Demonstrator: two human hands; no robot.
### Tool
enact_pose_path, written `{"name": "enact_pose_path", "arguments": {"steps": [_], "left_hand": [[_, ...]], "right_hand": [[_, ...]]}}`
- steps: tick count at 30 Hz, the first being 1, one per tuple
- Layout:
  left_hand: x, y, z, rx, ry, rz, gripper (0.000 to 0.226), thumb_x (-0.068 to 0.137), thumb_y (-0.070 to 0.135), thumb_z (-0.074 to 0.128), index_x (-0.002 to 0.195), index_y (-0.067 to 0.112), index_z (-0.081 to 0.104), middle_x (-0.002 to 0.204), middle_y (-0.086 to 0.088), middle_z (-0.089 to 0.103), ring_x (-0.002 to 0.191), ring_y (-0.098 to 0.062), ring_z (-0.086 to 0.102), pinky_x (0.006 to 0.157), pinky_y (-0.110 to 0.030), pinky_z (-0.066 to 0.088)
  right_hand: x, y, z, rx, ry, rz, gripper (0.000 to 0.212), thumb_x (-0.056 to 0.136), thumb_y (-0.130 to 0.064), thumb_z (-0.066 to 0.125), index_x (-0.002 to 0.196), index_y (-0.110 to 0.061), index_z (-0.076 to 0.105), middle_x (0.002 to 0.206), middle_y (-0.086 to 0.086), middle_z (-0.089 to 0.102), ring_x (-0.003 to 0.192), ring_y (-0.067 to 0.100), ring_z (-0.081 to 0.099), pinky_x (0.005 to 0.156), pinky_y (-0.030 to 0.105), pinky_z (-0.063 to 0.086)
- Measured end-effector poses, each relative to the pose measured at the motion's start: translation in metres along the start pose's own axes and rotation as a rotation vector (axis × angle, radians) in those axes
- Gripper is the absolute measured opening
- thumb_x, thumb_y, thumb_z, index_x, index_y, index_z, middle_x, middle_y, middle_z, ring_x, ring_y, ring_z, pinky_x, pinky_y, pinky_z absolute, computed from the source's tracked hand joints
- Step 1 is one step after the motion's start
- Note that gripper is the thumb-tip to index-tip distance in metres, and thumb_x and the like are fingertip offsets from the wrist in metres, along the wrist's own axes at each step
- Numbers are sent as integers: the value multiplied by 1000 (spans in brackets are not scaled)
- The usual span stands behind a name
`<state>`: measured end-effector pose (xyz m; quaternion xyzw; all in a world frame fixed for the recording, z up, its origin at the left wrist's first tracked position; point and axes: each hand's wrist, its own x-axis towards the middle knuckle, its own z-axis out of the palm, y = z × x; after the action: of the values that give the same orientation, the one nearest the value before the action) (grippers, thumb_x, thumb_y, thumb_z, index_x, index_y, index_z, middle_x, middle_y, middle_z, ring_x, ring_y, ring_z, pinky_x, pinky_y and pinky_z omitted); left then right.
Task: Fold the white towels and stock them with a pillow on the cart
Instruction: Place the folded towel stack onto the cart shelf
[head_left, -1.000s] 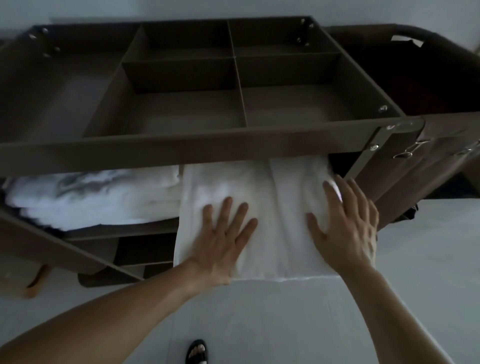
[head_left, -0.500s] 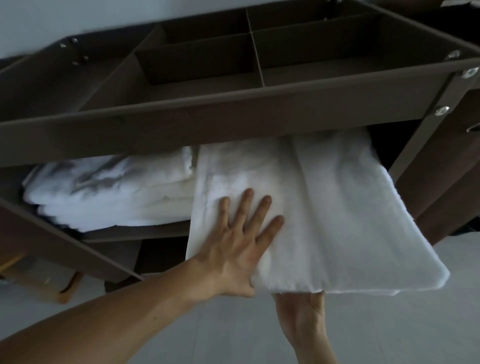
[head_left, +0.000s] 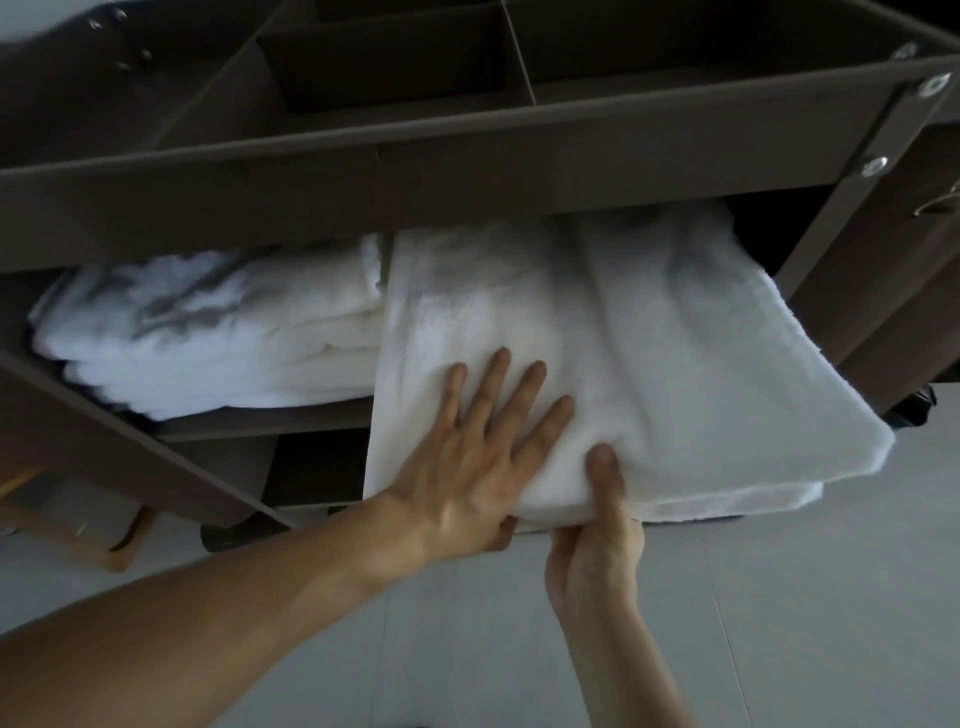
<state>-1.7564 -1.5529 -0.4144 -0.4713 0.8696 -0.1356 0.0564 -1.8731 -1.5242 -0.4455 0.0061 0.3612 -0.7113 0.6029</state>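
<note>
Folded towel (head_left: 649, 364) overhangs the cart (head_left: 467, 171) shelf; left hand (head_left: 467, 467) flat, right hand (head_left: 597, 540) fingers pinching its edge.

Both my forearms are bare up to the edge of the view, with no sleeve on them. My left hand (head_left: 467, 467) and my right hand (head_left: 597, 540) have no glove, no ring and no watch. My nails are short and plain.
</note>
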Motion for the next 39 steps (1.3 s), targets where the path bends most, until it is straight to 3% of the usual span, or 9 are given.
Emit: {"name": "enact_pose_path", "arguments": {"steps": [2, 5, 10, 15, 20, 26, 30, 34, 39], "left_hand": [[-20, 13, 7, 37, 127, 16, 122, 63, 52, 75, 157, 13, 9, 161, -25, 9, 146, -51, 8, 109, -70, 23], [-36, 19, 15, 102, 451, 26, 68, 96, 35, 49, 155, 25, 17, 155, -19, 34, 140, -48, 32, 104, -68, 35], [20, -27, -30, 178, 792, -62, 51, 100, 39, 57, 145, 35, 34, 143, -12, 54, 127, -41, 53, 97, -62, 44], [64, -76, -28, 204, 763, -60, 54, 98, 42, 55, 146, 22, 39, 134, -14, 60, 108, -36, 62, 90, -51, 46], [63, -77, 14, 122, 706, -63, 64, 94, 42, 56, 148, 16, 34, 148, -17, 46, 134, -42, 46, 99, -53, 39], [31, -42, 58, 192, 541, -74, 128, 59, 47, 80, 157, 21, 2, 162, -20, 8, 146, -50, 12, 116, -66, 10], [32, -35, 82, 190, 601, -102, 116, 72, 34, 75, 157, 28, -5, 164, -16, -3, 148, -46, 10, 118, -61, 8], [50, -56, 71, 176, 719, -115, 95, 95, 24, 62, 155, 30, -12, 161, -11, 5, 147, -42, 18, 117, -60, 20], [66, -99, 15, 203, 722, -120, 66, 95, 9, 32, 154, 30, 14, 153, -8, 27, 129, -41, 40, 108, -56, 27]], "right_hand": [[-1, -5, -5, -36, 43, 11, 59, 79, -26, 77, 134, -15, 60, 127, 6, 68, 118, 25, 64, 108, 49, 44], [-6, -23, 16, -113, 47, 35, 45, 82, -26, 73, 126, -19, 66, 116, 3, 73, 108, 25, 70, 96, 41, 52], [-4, -52, 85, -99, -8, 61, 39, 82, -34, 72, 118, -17, 71, 107, 3, 76, 96, 21, 74, 96, 39, 54], [23, -44, 137, -128, 15, 15, 38, 77, -36, 78, 110, -17, 70, 95, 2, 78, 81, 21, 76, 68, 33, 61], [50, -23, 118, -159, -16, 20, 44, 79, -35, 78, 118, -17, 66, 101, 4, 77, 89, 22, 75, 72, 33, 59], [52, -24, 74, -110, 3, 35, 63, 73, -55, 74, 124, -18, 64, 113, 4, 74, 105, 22, 71, 101, 44, 50], [53, -18, 69, -7, -14, -32, 65, 73, -53, 72, 128, -20, 60, 120, 4, 72, 110, 23, 69, 105, 45, 48], [57, -17, 89, -38, 22, -34, 60, 75, -37, 83, 127, -18, 61, 110, 3, 75, 97, 23, 74, 88, 39, 57], [72, -27, 132, -71, 9, -81, 59, 71, -29, 84, 123, -15, 63, 100, 4, 77, 86, 22, 76, 80, 37, 60]]}}
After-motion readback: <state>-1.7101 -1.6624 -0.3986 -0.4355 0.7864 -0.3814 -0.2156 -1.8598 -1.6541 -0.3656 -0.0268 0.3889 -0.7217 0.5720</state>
